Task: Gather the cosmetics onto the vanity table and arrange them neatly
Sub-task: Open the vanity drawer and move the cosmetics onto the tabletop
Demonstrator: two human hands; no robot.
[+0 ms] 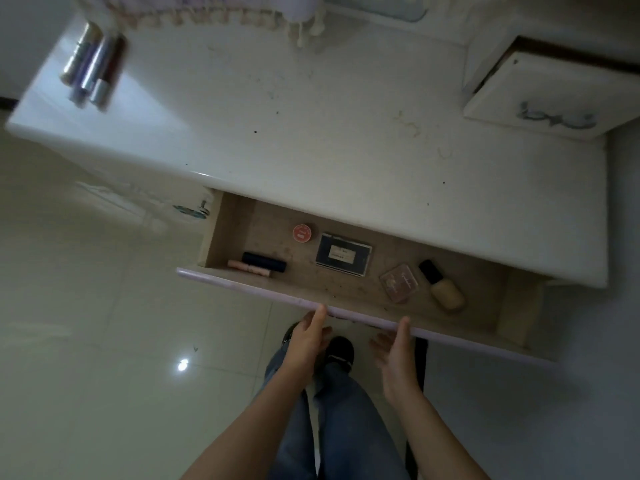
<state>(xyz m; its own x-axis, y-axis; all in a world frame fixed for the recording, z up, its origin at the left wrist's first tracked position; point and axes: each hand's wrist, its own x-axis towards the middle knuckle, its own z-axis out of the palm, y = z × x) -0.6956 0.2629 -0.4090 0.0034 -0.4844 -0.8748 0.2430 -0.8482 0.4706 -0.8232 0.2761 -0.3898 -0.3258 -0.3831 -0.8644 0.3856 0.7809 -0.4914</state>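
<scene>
The white vanity table (311,126) has its wide drawer (263,289) pulled out. Inside lie a round red tin (302,232), a dark flat box (343,254), a black tube (265,261) beside a pink tube (248,267), a clear pink compact (398,283) and a beige foundation bottle (443,287). Several tubes (93,69) lie side by side at the table's far left corner. My left hand (306,341) and my right hand (394,355) are at the drawer's front edge, thumbs touching its top, fingers below it.
A small upper drawer (540,98) stands pulled out at the table's right. A fringed cloth (207,12) hangs at the back. Glossy floor tiles (86,341) spread to the left. My legs and shoes are under the drawer.
</scene>
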